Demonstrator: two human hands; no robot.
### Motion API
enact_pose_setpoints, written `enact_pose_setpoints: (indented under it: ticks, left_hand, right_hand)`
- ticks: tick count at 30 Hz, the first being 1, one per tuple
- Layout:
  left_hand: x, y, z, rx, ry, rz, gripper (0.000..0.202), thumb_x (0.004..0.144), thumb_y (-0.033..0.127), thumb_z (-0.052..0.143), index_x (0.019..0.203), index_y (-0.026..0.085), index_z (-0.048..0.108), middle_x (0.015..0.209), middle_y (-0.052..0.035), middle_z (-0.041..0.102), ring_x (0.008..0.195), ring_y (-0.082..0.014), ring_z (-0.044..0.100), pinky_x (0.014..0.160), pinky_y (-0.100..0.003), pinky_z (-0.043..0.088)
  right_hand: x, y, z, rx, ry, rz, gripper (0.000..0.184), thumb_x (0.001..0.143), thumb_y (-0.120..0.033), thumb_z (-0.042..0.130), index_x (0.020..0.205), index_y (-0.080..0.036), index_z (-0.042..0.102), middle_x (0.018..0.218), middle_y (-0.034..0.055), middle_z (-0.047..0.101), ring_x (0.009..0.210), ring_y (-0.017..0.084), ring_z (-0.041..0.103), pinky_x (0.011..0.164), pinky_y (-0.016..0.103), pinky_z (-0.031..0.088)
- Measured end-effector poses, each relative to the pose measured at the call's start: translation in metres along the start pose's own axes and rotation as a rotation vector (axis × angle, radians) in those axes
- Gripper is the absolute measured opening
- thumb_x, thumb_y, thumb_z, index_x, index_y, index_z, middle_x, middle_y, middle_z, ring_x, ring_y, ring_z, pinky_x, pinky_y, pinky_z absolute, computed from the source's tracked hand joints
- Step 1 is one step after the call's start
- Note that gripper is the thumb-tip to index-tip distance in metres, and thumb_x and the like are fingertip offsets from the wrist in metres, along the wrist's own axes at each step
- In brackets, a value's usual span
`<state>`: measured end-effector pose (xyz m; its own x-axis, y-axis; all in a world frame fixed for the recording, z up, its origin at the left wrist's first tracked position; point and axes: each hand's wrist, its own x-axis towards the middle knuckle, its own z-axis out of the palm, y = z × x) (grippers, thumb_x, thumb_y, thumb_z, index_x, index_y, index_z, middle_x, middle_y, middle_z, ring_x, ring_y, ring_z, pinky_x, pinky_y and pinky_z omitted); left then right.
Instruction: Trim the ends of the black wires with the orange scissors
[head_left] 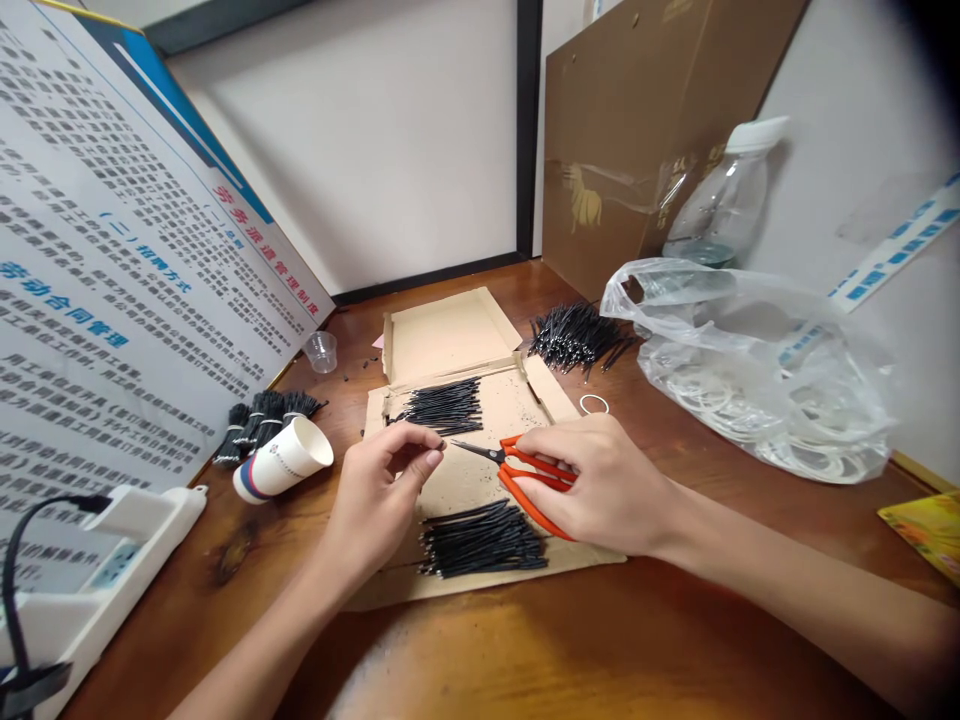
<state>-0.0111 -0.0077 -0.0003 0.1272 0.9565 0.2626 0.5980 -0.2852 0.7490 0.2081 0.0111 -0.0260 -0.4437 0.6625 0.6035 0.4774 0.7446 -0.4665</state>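
Note:
My right hand (600,480) grips red-handled scissors (536,478), with fingers through the loops. Their narrow dark blades point left, the tips close to my left fingertips. Pinched between the thumb and forefinger of my left hand (386,485) is a thin black wire (443,444); only its end shows, and the rest is hidden by the fingers. An opened flat cardboard box (510,400) lies below both hands. On it, one row of short black wires (442,405) sits beyond my hands and another bundle of black wires (484,540) lies nearer me. Small dark scraps are scattered on the cardboard.
A heap of black wires (574,335) lies behind the box. At right are a clear plastic bag (765,390) of white rings and a bottle (724,200). A tipped paper cup (285,460), tied wire bundles (262,415), a small clear cup (321,352) and a power strip (112,590) stand left.

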Motion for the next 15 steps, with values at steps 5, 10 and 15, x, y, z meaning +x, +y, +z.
enact_pose_setpoints:
  ticks: [5,10,15]
  left_hand:
    - [-0.0024,0.0047,0.0027,-0.124,-0.049,-0.114,0.007,0.083,0.023,0.059,0.084,0.016,0.060,0.051,0.0030,0.054,0.044,-0.0088,0.049,0.042,-0.018,0.039]
    - [-0.0038,0.0075,0.0053,-0.220,-0.071,-0.175,0.009,0.082,0.024,0.060,0.084,0.016,0.057,0.051,0.0019,0.056,0.040,-0.0090,0.050,0.038,-0.018,0.040]
    - [-0.0045,0.0078,0.0059,-0.278,-0.085,-0.185,0.010,0.082,0.024,0.060,0.084,0.015,0.056,0.053,0.0006,0.058,0.042,-0.0099,0.051,0.039,-0.019,0.043]
  right_hand:
    - [-0.0009,-0.0016,0.0002,-0.008,-0.007,0.012,0.018,0.078,-0.021,0.053,0.066,-0.013,0.063,0.050,-0.0017,0.052,0.046,0.009,0.042,0.049,0.024,0.028]
    - [-0.0004,-0.0020,0.0007,-0.007,-0.016,0.014,0.019,0.078,-0.022,0.052,0.063,-0.013,0.061,0.050,-0.0020,0.050,0.046,0.008,0.040,0.049,0.023,0.028]
    - [-0.0008,-0.0025,0.0009,0.007,-0.023,0.008,0.018,0.078,-0.021,0.053,0.066,-0.012,0.063,0.050,-0.0020,0.050,0.045,0.008,0.041,0.048,0.023,0.027]
